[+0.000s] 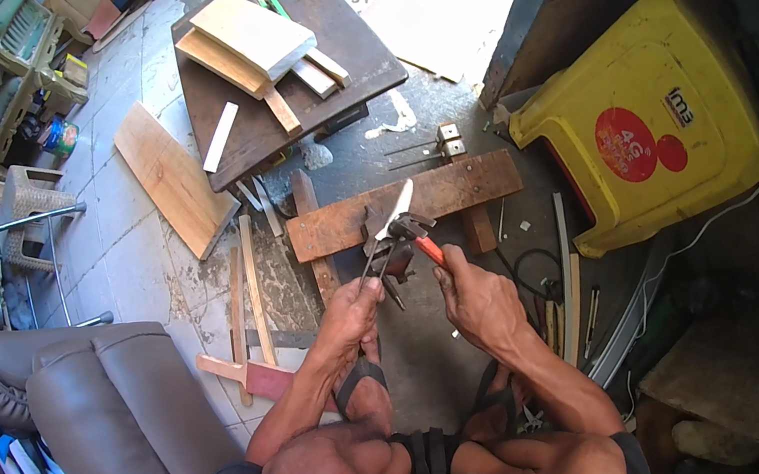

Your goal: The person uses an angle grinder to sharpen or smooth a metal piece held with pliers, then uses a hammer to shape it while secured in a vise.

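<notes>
My right hand [481, 295] is wrapped round the red-orange handle of a hammer [430, 249]. Its dark head meets a pale, pointed flat piece [398, 209] above the low wooden bench [481, 180]; whether they touch, I cannot tell. In my left hand [350, 317], the fingers are pinched on a thin dark metal rod [370, 261] that reaches up toward that piece. A dark metal block [395, 265], perhaps a small vise, is partly hidden between my hands at the bench's near edge.
A dark table [341, 20] ahead holds stacked boards [253, 36]. One wide plank [171, 177] leans at its left. On the left stands a brown padded chair [107, 417], with a red-bladed handsaw [267, 379] beside it. A yellow plastic stool [674, 63] lies tipped at right.
</notes>
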`<state>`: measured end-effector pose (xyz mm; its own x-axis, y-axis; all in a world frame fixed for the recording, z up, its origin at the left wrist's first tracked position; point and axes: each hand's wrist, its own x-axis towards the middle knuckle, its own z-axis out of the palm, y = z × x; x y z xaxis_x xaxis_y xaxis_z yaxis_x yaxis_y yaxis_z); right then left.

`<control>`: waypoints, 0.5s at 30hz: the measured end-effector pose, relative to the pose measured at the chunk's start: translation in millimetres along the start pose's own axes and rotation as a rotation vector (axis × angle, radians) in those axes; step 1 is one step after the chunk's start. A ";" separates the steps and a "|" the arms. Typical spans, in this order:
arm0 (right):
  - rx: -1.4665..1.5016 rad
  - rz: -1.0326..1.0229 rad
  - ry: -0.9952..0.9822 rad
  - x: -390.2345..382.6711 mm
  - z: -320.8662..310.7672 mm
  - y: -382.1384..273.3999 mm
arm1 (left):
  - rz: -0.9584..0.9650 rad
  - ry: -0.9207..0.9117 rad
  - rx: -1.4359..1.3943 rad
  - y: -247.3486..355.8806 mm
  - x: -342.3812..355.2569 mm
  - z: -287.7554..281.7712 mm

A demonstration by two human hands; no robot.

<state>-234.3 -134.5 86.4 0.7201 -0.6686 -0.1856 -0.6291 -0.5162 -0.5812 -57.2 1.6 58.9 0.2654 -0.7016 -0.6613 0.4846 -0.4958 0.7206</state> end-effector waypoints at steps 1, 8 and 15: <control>0.034 -0.035 0.013 1.3 -6.4 -3.2 | 0.001 -0.008 -0.010 -1.7 1.0 -4.1; -0.062 -0.065 -0.032 2.3 5.7 -2.7 | -0.042 -0.040 -0.112 -6.4 2.0 0.8; 0.051 -0.068 0.053 -4.6 7.6 -5.3 | -0.073 -0.042 -0.191 -15.0 2.5 -0.7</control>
<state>-232.1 -124.6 84.3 0.7437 -0.6606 -0.1030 -0.5622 -0.5346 -0.6310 -63.2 7.6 46.3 0.1911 -0.6898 -0.6983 0.6515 -0.4430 0.6159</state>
